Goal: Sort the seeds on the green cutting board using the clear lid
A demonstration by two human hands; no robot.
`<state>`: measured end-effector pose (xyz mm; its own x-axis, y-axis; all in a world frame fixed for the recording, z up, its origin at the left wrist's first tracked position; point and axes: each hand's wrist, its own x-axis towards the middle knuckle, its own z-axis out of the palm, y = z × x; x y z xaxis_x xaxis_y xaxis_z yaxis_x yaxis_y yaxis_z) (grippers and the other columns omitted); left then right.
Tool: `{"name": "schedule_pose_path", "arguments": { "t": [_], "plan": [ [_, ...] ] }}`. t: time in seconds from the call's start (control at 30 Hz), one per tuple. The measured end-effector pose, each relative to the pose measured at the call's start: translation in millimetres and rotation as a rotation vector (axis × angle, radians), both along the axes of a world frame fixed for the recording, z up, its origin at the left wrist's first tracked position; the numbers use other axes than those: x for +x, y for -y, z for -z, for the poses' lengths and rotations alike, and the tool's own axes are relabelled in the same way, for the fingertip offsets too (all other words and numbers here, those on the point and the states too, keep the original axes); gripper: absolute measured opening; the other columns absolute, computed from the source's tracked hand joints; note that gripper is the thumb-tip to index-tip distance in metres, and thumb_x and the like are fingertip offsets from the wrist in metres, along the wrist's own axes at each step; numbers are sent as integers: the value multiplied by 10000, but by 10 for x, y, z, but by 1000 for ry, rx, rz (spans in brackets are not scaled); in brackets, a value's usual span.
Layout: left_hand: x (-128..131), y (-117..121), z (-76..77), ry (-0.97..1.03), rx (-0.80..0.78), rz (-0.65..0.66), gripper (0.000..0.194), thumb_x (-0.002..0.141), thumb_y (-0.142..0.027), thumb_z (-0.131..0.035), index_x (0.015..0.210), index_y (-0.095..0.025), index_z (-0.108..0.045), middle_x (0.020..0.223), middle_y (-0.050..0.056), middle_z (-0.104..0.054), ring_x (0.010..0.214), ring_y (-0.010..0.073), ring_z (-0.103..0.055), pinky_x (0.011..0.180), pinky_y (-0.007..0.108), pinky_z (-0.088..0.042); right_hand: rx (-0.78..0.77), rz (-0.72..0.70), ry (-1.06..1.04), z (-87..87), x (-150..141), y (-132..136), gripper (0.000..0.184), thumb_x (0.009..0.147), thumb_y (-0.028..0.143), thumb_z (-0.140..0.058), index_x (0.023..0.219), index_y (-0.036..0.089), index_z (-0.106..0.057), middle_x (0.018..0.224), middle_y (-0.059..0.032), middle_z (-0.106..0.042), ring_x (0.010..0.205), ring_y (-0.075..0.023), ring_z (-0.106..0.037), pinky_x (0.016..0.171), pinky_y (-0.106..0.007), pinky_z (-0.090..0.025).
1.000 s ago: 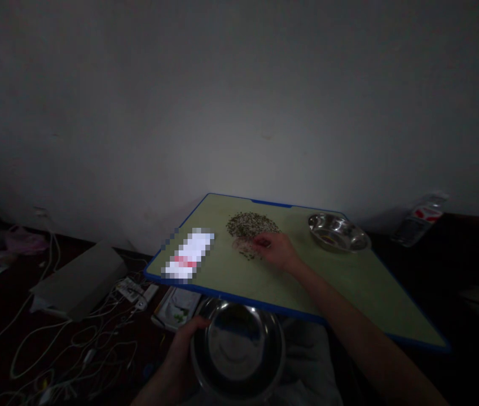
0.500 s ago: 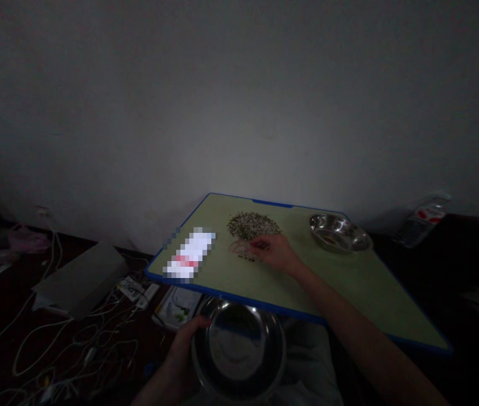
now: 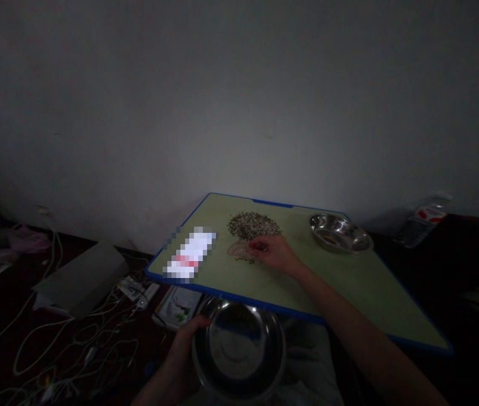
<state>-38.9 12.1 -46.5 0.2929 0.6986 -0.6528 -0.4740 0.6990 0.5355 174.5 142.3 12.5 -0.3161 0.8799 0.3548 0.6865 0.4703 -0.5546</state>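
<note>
My left hand (image 3: 182, 349) grips the rim of a shiny steel bowl (image 3: 239, 352), thumb over the edge, below the table's near side. The bowl tilts so that its inside faces me. On the pale green folding table (image 3: 361, 287) lies a round, flat pile of small mixed dark and pale grains (image 3: 254, 224), perhaps seeds. My right hand (image 3: 277, 254) is at the pile's near edge with fingertips pinched together. Whatever they hold is too small to make out. Just left of the fingertips are a few loose dark grains (image 3: 247, 260) and a faint reddish outline.
A second steel bowl (image 3: 341, 234) stands at the table's back right. A bright pixelated rectangle (image 3: 190, 254) lies at the left. Tangled cables (image 3: 91, 332) and a grey box (image 3: 82, 279) are on the floor; a plastic bottle (image 3: 423, 223) is beyond the right edge.
My right fingertips have shifted very slightly over the loose grains, which now look a little differently scattered. My left hand and the bowl have stayed in place.
</note>
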Motion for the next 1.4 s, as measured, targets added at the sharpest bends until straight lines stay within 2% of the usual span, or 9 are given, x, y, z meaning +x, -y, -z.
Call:
{"name": "schedule_pose_path", "arguments": {
  "t": [0.3, 0.5, 0.67, 0.97, 1.13, 1.23, 1.3, 1.4],
  "plan": [
    [33, 3, -130, -23, -22, -18, 229, 681, -227, -502, 525, -110, -623, 470, 63, -660, 428, 157, -562, 508, 267, -444, -44, -57, -25, -22, -15, 33, 125, 693, 264, -601, 767, 190, -668, 672, 8, -664, 607, -112, -588, 578, -207, -440],
    [19, -12, -81, -33, -31, -11, 247, 673, -261, -510, 499, -116, -607, 406, 51, -623, 392, 160, -549, 461, 265, -429, -28, -38, -42, -74, 40, 17, 143, 695, 286, -601, 760, 178, -668, 689, -6, -670, 617, -115, -593, 580, -211, -446],
    [-6, -7, -68, -23, -12, -15, 260, 683, -269, -510, 493, -119, -606, 425, 59, -635, 398, 157, -550, 474, 264, -432, 0, 33, -63, -76, 257, 83, 158, 698, 288, -594, 776, 168, -662, 690, -20, -674, 618, -129, -603, 576, -229, -460],
    [24, -7, -37, 5, 11, -2, 224, 682, -248, -518, 578, -100, -651, 487, 77, -672, 456, 188, -591, 539, 298, -452, -38, 213, -40, -2, 627, 469, 201, 714, 308, -562, 813, 166, -664, 737, -44, -689, 646, -163, -633, 591, -260, -493],
    [30, 8, 13, 47, 14, -39, 202, 675, -219, -521, 582, -101, -656, 547, 86, -692, 547, 202, -624, 609, 307, -453, -24, 379, -67, 74, 678, 801, 242, 724, 359, -545, 826, 177, -667, 764, -43, -692, 642, -172, -637, 597, -278, -508],
    [43, 24, 57, 61, 31, -6, 215, 676, -236, -528, 608, -89, -671, 572, 94, -700, 576, 213, -632, 628, 314, -453, -64, 468, -107, 112, 686, 1035, 261, 723, 381, -547, 843, 186, -672, 782, -42, -695, 644, -177, -641, 588, -282, -516],
    [60, 33, 72, 48, 38, -1, 209, 669, -235, -541, 600, -90, -675, 573, 89, -703, 571, 209, -630, 611, 305, -451, -88, 490, -122, 123, 663, 1155, 262, 717, 379, -554, 853, 191, -676, 795, -42, -696, 667, -183, -645, 601, -284, -521],
    [81, 41, 69, 53, 21, -12, 215, 662, -228, -535, 567, -95, -674, 545, 83, -695, 547, 196, -620, 600, 298, -450, -105, 450, -131, 123, 581, 1260, 253, 723, 375, -546, 852, 205, -682, 816, -42, -696, 695, -188, -647, 622, -289, -524]
  ]
}}
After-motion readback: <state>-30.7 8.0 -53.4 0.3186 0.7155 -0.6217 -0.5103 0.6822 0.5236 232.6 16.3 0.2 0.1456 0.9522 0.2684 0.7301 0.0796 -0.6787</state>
